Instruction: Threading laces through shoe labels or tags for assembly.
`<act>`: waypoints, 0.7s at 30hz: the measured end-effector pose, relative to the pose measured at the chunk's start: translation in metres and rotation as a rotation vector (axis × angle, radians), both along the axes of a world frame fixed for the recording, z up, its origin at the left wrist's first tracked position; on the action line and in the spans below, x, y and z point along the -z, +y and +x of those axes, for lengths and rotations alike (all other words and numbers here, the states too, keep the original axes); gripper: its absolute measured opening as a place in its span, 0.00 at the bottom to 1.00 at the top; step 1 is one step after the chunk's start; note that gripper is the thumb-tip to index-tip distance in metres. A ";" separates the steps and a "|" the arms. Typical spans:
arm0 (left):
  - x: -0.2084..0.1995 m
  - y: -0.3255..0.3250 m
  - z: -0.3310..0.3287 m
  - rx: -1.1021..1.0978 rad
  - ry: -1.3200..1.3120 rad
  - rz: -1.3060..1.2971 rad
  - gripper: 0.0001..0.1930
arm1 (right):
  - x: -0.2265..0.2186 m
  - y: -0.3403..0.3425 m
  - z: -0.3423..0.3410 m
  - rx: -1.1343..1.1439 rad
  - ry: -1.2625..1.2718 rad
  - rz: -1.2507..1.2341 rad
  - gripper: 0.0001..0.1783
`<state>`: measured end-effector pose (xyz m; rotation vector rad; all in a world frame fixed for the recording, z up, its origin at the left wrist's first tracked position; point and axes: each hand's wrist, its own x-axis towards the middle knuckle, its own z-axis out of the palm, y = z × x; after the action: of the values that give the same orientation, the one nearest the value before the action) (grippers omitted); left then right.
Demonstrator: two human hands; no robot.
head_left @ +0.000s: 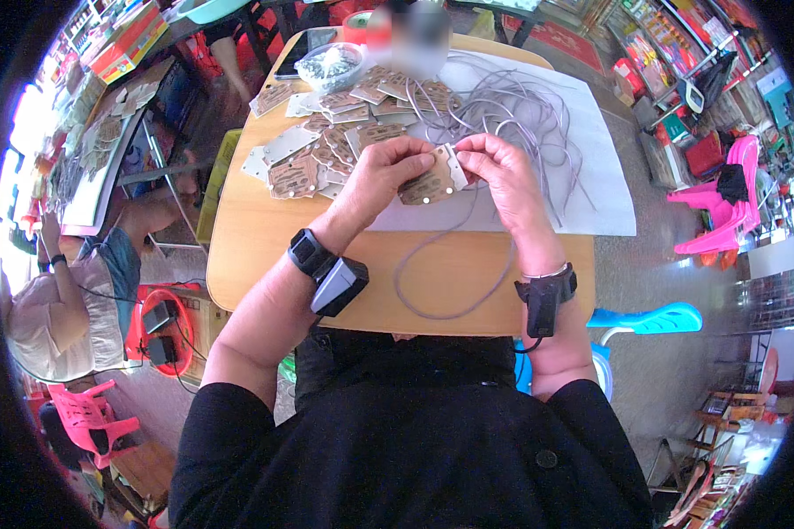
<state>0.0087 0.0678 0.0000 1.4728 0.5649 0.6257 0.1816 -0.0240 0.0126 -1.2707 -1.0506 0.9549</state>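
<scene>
My left hand [379,172] pinches a small brown printed card [425,183] with a pale edge and white dots along it, held above the table. At the card's right edge, the thumb and forefinger of my right hand [507,176] are closed together, seemingly on a thin grey cord [400,286]. That cord drops from beside the right fingers and loops over the table's near part. Just beyond my hands lies a heap of similar brown and white cards [333,145]. A loose tangle of grey cord [525,110] spreads to the right of it.
The wooden table [273,264] carries a white sheet [604,198], a clear bowl of small pieces [331,69] and a dark phone [307,46]. Another person [71,309] sits at the left by a second table. A pink stool [728,198] stands on the right, near crowded shelves.
</scene>
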 end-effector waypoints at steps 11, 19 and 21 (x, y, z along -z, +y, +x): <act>-0.004 -0.001 -0.004 0.015 0.010 -0.086 0.10 | -0.004 -0.001 -0.008 -0.030 -0.209 0.020 0.07; -0.004 0.000 -0.004 0.044 0.018 -0.109 0.12 | 0.003 0.002 -0.005 -0.058 -0.295 0.087 0.06; -0.006 0.000 -0.005 0.051 0.027 -0.120 0.12 | 0.002 0.002 -0.006 -0.065 -0.297 0.096 0.05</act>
<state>0.0039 0.0678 0.0058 1.3797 0.5745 0.5241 0.1752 -0.0219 0.0106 -1.3311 -1.3593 0.7678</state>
